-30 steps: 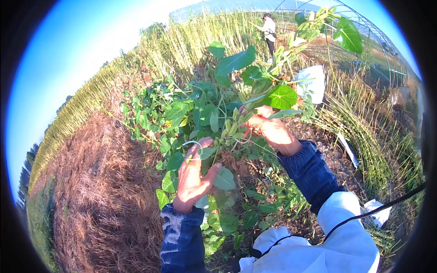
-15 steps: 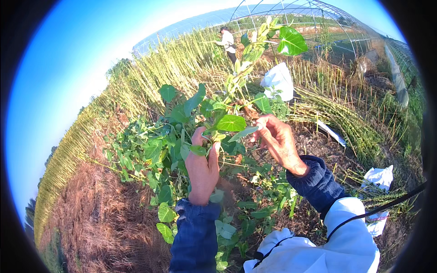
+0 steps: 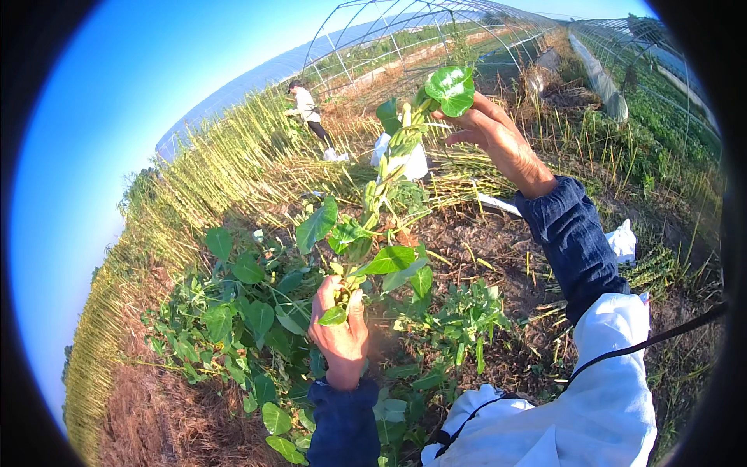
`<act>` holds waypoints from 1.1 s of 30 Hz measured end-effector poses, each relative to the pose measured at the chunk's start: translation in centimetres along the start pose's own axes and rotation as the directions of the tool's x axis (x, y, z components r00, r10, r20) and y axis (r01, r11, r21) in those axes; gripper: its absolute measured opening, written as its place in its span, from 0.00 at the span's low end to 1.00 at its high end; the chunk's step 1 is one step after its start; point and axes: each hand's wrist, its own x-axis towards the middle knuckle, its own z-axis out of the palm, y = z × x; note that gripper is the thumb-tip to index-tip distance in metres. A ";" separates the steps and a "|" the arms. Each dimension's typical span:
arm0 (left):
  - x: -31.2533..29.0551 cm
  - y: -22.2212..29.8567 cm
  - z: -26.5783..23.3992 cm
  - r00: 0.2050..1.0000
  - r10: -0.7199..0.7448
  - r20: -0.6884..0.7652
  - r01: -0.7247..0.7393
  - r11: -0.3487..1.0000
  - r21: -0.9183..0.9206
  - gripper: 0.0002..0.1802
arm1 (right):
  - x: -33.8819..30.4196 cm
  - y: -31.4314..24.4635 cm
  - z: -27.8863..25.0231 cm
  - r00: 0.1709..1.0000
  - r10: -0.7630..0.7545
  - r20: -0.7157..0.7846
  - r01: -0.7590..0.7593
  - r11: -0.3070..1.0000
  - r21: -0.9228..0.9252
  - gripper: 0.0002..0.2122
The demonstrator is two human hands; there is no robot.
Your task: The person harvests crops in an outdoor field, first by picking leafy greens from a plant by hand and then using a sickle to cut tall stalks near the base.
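My left hand (image 3: 340, 331) is closed around the lower part of a green stalk (image 3: 379, 191) with slim pods. A vine with broad, heart-shaped leaves appears wound about it; one large leaf (image 3: 389, 260) spreads just above the grip. The stalk leans up and to the right. At its top, my right hand (image 3: 498, 140) reaches in with fingers stretched out and thumb apart. Its fingertips are beside or touching the glossy top leaf (image 3: 450, 90), which partly hides them. Low leafy growth (image 3: 249, 319) surrounds my left hand.
Tall pale-green stalks (image 3: 202, 171) stand in a band at the left. Another person (image 3: 306, 109) works farther off. A white bag (image 3: 408, 162) lies behind the held stalk, near cut stalks (image 3: 467, 179). Bare greenhouse hoops (image 3: 373, 39) rise at the back. Dry straw (image 3: 163, 416) covers the lower left.
My right hand has moved up from the middle leaves to the stalk's top leaf, and its fingers have spread from a pinch. My left hand keeps its grip. The view has swung right.
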 end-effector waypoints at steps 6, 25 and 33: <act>-0.2 1.6 1.3 0.992 0.029 0.119 -0.045 0.991 0.128 0.17 | -2.3 -5.2 -0.5 0.811 -0.580 0.076 0.213 0.172 -0.962 0.17; -2.2 4.6 -1.8 0.850 0.228 0.475 -0.187 0.973 -0.131 0.15 | 5.6 -3.9 -4.4 -0.175 0.959 0.223 -0.225 0.181 -0.957 0.09; -1.2 0.5 0.1 0.963 0.074 0.258 -0.005 0.966 -0.260 0.12 | -12.8 -1.5 -3.6 0.536 0.765 0.357 -0.738 0.630 -0.242 0.10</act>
